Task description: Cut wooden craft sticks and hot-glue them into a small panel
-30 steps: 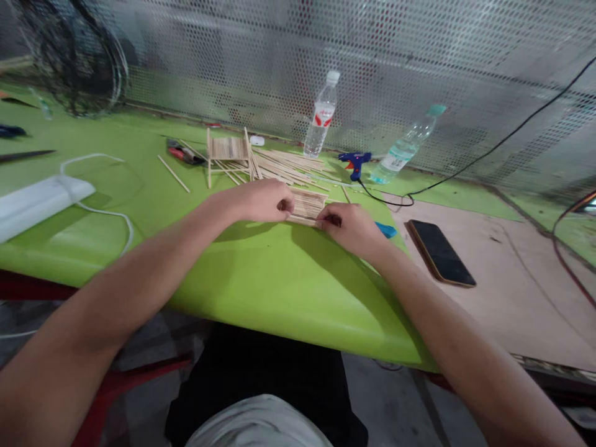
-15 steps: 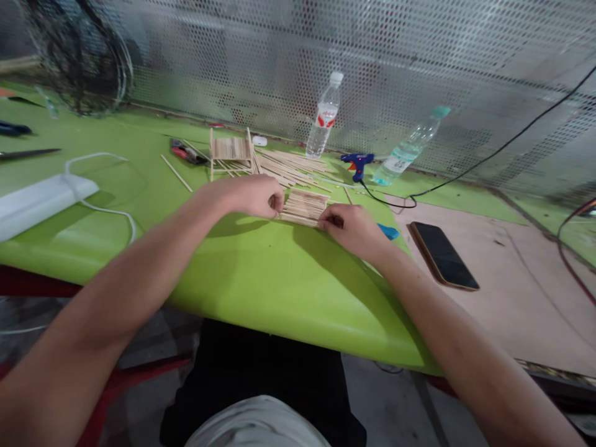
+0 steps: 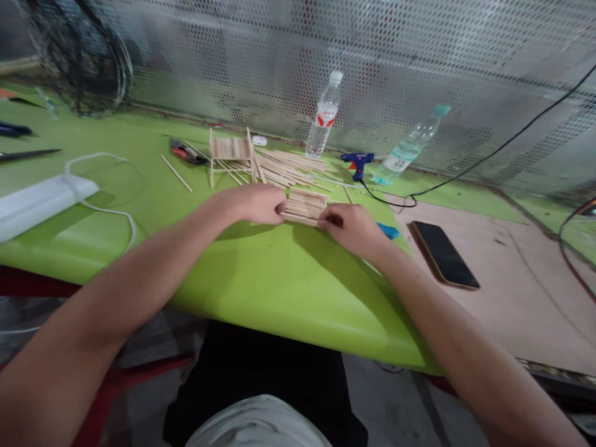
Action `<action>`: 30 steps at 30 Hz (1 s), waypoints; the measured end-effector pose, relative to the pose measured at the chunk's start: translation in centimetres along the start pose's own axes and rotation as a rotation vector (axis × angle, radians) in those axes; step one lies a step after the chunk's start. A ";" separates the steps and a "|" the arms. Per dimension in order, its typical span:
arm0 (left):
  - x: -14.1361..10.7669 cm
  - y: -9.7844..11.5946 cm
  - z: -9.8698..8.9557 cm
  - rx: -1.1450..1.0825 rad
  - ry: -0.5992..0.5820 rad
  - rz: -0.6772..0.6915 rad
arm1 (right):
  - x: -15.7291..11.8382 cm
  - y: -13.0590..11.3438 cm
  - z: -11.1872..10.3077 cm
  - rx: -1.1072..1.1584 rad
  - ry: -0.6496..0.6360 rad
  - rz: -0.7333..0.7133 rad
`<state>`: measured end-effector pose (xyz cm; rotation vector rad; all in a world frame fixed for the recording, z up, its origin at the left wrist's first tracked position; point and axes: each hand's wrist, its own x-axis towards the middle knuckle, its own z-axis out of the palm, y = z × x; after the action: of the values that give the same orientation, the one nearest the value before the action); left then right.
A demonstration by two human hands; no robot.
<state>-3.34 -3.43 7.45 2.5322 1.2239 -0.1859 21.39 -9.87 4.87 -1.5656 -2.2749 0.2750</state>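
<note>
A flat panel of thin wooden sticks lies on the green table between my hands. My left hand is closed on the panel's left edge, thumb and fingers pressed together. At the near right corner, my right hand pinches the panel's edge with curled fingers. Behind the left hand stands a small frame built of sticks. Loose sticks are spread beyond the panel, between the frame and the bottles.
A clear bottle, a blue glue gun and a tilted green-capped bottle stand along the back. Red-handled pliers lie left of the frame. A phone is at right, a white power strip at left.
My left hand has shifted slightly toward me, and its fingers have closed onto the panel's left edge. My right hand has hardly moved.
</note>
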 end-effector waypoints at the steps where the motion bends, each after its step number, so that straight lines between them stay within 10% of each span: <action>1: 0.0 0.1 0.1 0.012 0.004 -0.004 | 0.0 0.0 0.0 0.001 0.002 0.004; 30: -0.7 -0.7 -0.7 -0.074 -0.018 0.019 | 0.0 -0.3 -0.1 -0.013 -0.005 0.006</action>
<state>-4.33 -3.29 8.15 2.4726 1.1773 -0.1555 21.21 -9.94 5.08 -1.5801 -2.2811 0.2661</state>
